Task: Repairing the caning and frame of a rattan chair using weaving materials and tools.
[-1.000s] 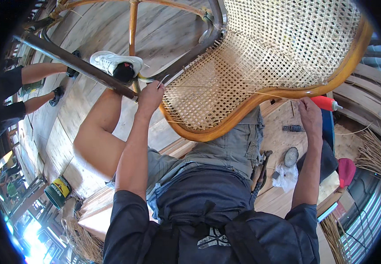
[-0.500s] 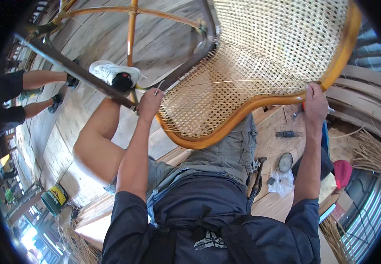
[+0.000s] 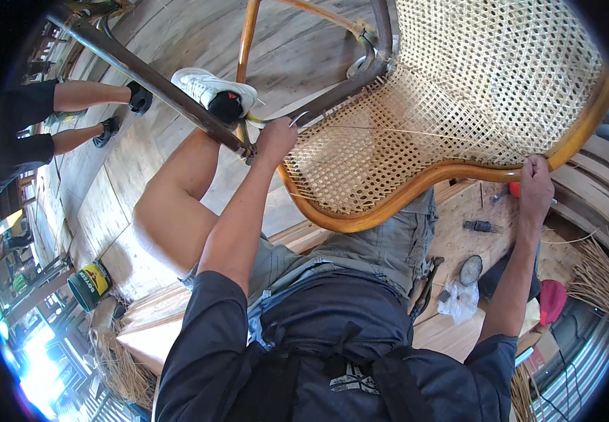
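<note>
A woven cane chair seat and back (image 3: 381,158) lies across my lap, edged with a curved, varnished rattan frame (image 3: 417,178). My left hand (image 3: 275,144) is closed at the left edge of the weave, beside the dark frame pole. From its fingers sticks a thin, curved metal tool (image 3: 299,118), its handle hidden. Over at the right rim, my right hand (image 3: 536,188) has its fingers pinched together, apparently on the end of a thin cane strand (image 3: 417,131). That strand crosses the weave between both hands. A white tip and something red show beside the right hand; whether it holds them is unclear.
On the wooden bench lie a dark bristled tool (image 3: 482,226), a round grey disc (image 3: 470,270) and a plastic bag (image 3: 460,301). Cane bundles (image 3: 603,281) are at the right. A dark green bucket (image 3: 89,285) stands left. Another person's legs (image 3: 86,98) are at the far left.
The whole scene has shifted right in the view. Both hands stay near the same parts of the chair, the right one slightly lower against the rim. The strand still spans between them.
</note>
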`<state>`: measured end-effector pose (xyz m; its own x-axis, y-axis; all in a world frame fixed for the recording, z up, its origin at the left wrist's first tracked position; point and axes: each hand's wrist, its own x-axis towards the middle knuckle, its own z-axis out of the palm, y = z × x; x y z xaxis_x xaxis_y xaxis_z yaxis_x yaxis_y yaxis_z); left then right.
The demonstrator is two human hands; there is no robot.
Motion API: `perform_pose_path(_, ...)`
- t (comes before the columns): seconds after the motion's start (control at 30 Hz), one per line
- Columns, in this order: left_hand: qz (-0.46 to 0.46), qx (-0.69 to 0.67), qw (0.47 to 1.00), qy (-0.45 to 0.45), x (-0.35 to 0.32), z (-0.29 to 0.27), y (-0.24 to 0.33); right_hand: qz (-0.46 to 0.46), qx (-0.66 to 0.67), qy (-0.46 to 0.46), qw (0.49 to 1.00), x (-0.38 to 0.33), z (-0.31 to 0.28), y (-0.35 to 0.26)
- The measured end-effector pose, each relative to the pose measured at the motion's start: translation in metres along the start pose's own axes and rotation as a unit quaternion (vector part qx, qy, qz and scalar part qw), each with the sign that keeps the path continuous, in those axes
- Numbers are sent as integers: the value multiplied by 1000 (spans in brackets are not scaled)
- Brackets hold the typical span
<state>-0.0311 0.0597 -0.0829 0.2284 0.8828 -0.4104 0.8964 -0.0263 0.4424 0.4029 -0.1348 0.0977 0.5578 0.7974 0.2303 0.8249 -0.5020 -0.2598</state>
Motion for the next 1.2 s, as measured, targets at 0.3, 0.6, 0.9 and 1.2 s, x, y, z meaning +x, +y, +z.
perform_pose_path(0.3,10,-32,998,-48,16,9,-15,47,-61,75,994,3,-5,-26)
perform_pose_path(0.6,23,-234,968,-86,-14,-1,14,71,65,64,993,-28,-50,20)
perform_pose_path(0.9,197,-191,884,-379,-116,-19,143,220,-209,-127,944,-210,-80,159)
perform_pose_path(1.2,354,-99,879,-303,-186,39,201,148,368,-267,878,-208,2,-13)
